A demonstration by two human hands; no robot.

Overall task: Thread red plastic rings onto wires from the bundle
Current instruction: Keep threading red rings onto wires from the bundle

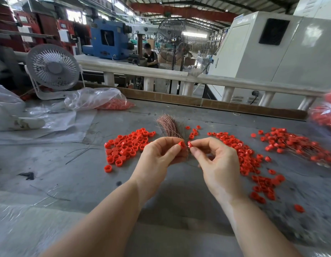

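My left hand (157,154) pinches a red plastic ring (181,144) between thumb and forefinger, and the copper wire bundle (169,125) rises out of the same hand, fanning up and away. My right hand (214,158) pinches a second red ring (190,144) a finger's width to the right of the first. A thin wire seems to hang below the two rings. Loose red rings (127,145) lie in a pile to the left. More rings (248,156), some with wire through them, spread to the right.
A grey table (179,201) carries plastic bags of red rings at the back left (112,103) and far right (326,112). A small white fan (52,68) stands at the back left. Dark loose wires (83,151) lie left of the pile. A cardboard strip (207,102) edges the far side.
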